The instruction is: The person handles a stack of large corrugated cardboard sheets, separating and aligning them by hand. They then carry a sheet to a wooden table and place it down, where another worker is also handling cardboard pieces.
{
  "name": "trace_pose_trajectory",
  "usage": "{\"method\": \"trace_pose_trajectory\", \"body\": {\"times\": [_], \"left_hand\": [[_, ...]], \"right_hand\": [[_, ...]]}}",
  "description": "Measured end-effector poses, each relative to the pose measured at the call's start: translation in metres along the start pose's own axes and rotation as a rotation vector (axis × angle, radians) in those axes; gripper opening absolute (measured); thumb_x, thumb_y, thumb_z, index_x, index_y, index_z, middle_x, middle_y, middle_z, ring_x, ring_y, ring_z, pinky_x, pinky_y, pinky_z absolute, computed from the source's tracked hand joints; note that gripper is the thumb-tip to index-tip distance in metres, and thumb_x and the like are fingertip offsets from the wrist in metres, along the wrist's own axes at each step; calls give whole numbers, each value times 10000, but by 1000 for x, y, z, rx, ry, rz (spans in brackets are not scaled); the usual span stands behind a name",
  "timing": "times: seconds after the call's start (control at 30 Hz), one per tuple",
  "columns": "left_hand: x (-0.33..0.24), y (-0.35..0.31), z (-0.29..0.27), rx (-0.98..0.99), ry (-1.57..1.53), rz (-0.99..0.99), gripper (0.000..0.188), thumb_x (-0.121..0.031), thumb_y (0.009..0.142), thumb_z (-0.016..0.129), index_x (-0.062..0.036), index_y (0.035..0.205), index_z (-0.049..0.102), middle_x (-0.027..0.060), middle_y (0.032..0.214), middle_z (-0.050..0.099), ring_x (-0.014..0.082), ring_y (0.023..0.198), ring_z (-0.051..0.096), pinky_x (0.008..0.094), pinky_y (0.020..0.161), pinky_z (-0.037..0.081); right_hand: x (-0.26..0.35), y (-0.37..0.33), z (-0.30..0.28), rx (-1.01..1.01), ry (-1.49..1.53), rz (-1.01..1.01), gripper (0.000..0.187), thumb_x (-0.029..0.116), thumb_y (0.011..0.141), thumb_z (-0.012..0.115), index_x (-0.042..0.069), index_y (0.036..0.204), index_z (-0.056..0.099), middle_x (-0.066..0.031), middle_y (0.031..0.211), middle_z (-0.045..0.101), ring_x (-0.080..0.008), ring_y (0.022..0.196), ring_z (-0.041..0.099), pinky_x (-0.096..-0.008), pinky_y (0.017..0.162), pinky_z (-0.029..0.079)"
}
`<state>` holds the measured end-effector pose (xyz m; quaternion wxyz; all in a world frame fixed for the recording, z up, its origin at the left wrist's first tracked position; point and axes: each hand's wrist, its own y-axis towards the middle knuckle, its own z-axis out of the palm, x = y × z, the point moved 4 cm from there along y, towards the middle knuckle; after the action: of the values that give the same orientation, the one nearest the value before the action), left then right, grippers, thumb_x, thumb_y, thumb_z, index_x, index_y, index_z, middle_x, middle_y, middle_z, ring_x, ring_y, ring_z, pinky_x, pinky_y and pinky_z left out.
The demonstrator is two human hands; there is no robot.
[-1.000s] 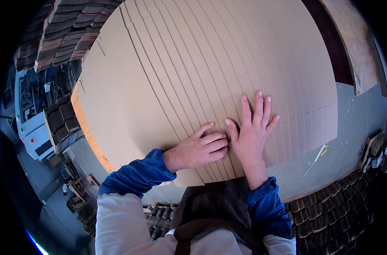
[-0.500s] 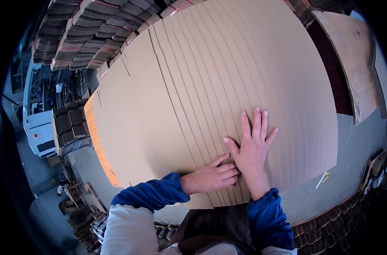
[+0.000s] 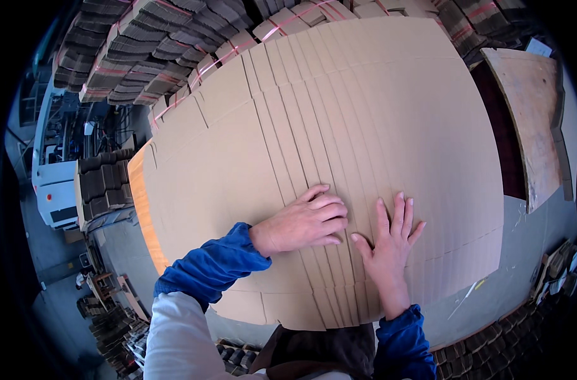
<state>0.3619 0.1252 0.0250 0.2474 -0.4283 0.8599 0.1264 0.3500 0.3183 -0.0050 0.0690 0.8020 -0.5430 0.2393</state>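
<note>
Large brown cardboard sheets (image 3: 200,164) lie fanned in front of me. Their overlapping edges run as several near-parallel lines from the far side toward my body. My left hand (image 3: 304,221) rests on these stepped edges near the middle, its fingers bent and slightly apart, pointing right. To its right, my right hand (image 3: 389,247) lies flat on the cardboard with its fingers spread, pointing away from me. A small gap separates the hands. Neither hand has a sheet gripped. Slits show at the sheets' far left, and crease lines cross them at the far and near sides.
Tied stacks of folded cardboard (image 3: 155,47) stand behind the sheets. An orange-brown board edge (image 3: 146,215) shows at left, with a white machine (image 3: 55,193) beyond. A wooden panel (image 3: 529,120) leans at right. More cardboard bundles (image 3: 491,342) lie low at right.
My left hand has moved farther from my body and now sits apart from the right hand. The view has shifted, so the sheets' far edge and near left crease show.
</note>
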Motion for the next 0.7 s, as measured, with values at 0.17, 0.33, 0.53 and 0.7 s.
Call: {"method": "trace_pose_trajectory", "body": {"times": [0.17, 0.33, 0.53, 0.7], "left_hand": [[2, 0, 0, 3, -6, 2, 333, -365, 848, 718, -130, 1063, 618, 45, 1143, 541, 227, 1182, 493, 511, 1126, 309], [3, -5, -1, 14, 3, -4, 329, -369, 845, 718, -139, 1059, 622, 37, 1146, 543, 220, 1180, 493, 502, 1129, 305], [5, -6, 7, -16, 37, 13, 339, -379, 815, 736, -153, 1045, 630, 24, 1130, 556, 213, 1165, 512, 504, 1127, 310], [8, -4, 8, -4, 51, 2, 360, -393, 792, 749, -158, 1039, 631, 18, 1123, 564, 219, 1160, 520, 504, 1119, 325]], "right_hand": [[1, 1, 0, 16, -25, 3, 806, 502, 818, 703, 153, 1486, 418, -168, 1609, 201, -400, 1493, 138, -739, 1099, 54], [1, 1, 0, 21, -23, 9, 800, 509, 824, 697, 151, 1484, 422, -172, 1609, 200, -402, 1492, 138, -740, 1097, 54], [-2, -2, 0, -1, -17, 4, 789, 507, 821, 699, 145, 1472, 437, -177, 1605, 207, -407, 1489, 145, -742, 1092, 57], [-2, 1, 2, -2, -10, 10, 779, 503, 818, 702, 144, 1462, 452, -181, 1599, 217, -411, 1485, 154, -752, 1082, 72]]}}
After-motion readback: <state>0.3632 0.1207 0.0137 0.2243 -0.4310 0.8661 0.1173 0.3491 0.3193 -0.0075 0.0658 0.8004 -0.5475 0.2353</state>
